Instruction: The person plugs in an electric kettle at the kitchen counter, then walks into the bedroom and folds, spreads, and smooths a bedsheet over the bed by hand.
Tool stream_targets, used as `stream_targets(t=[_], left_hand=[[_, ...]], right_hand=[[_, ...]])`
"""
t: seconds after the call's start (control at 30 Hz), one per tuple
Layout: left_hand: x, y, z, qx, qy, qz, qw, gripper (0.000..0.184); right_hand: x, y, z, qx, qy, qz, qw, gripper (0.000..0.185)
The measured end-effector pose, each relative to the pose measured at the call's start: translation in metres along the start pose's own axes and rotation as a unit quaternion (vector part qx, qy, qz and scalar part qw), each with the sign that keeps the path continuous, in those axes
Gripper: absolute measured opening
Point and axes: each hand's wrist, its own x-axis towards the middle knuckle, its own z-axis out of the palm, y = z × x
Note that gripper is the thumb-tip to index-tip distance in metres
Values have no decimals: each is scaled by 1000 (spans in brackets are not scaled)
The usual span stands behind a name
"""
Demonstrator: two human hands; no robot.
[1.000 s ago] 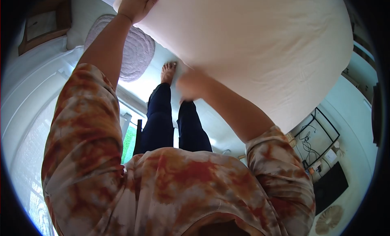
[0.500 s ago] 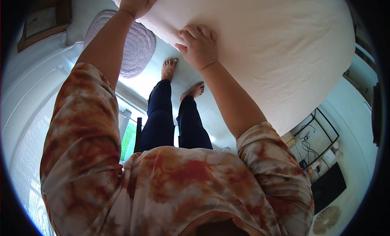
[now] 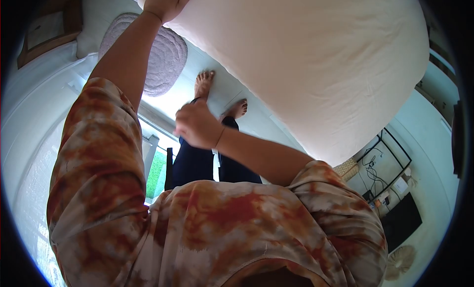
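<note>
At the upper left, my left hand point(image 3: 169, 4) rests against the edge of a pale, sheet-covered mattress point(image 3: 306, 60). Its thumb is stretched out over the cloth, while the other fingers run past the top of the picture. My right hand point(image 3: 197, 126) is off the mattress, in the air before my dark-trousered legs point(image 3: 195, 163). Its fingers look bent and are blurred by motion, and I cannot make out anything in them.
A round mauve mat point(image 3: 165, 62) lies on the light floor, left of my bare feet point(image 3: 204, 83). To the right are a black metal frame point(image 3: 397, 143) with tangled cables, a dark flat panel point(image 3: 402, 223) and a woven basket point(image 3: 347, 169). A curtained window point(image 3: 37, 198) is at the left.
My right hand has lifted off the mattress edge and swung down and left, in front of my legs. My left hand stays at the mattress.
</note>
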Motion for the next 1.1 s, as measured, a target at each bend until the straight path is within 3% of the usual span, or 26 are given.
stream_targets(t=[0.07,0.13,0.17,0.23,0.27,0.33,0.37,0.4,0.47,0.5,0.53,0.57,0.6,0.7,0.83,0.93,1.03,1.1], left_hand=[[0,-1,0,-3,5,6,1000,44],[0,-2,-1,-4,11,14,1000,44],[-1,-3,0,0,9,12,1000,44],[1,-1,-1,2,8,14,1000,44],[1,-1,-2,5,-5,7,1000,44],[1,-1,-4,7,-12,8,1000,45],[-1,-3,-3,-3,-12,3,1000,46],[-1,-5,2,-16,-13,1,1000,47],[5,-13,23,47,120,81,988,44],[7,-17,31,31,123,82,988,44],[9,-20,37,12,130,87,988,44],[12,-21,41,17,131,94,987,46],[13,-18,39,6,125,98,987,48],[8,-18,34,64,76,73,992,50],[7,-5,22,56,55,76,994,51],[10,-2,24,56,53,79,994,52],[7,1,23,62,46,75,994,52],[9,2,22,62,48,85,993,53]], right_hand=[[-19,-6,30,4,-177,15,984,26],[-17,-12,32,-64,-450,165,875,51],[-16,-6,28,-81,-500,195,840,69],[-8,14,10,-116,-401,134,899,67],[-1,27,-2,-130,-264,60,954,58],[38,51,-63,-53,44,-58,996,46],[58,53,-101,-88,182,-18,979,45],[79,75,-132,-227,242,-18,943,43],[119,89,-189,-322,331,97,882,45],[142,87,-201,-371,383,139,835,48],[157,83,-213,-308,318,211,871,56],[189,126,-211,-329,31,257,908,44],[188,134,-182,-245,331,166,896,52],[138,123,-165,-303,278,145,900,55],[26,119,-184,-245,283,250,893,53],[-107,143,-207,-374,329,274,823,46],[-272,154,-213,-453,324,443,702,48],[-419,163,-205,-463,385,475,642,48]])
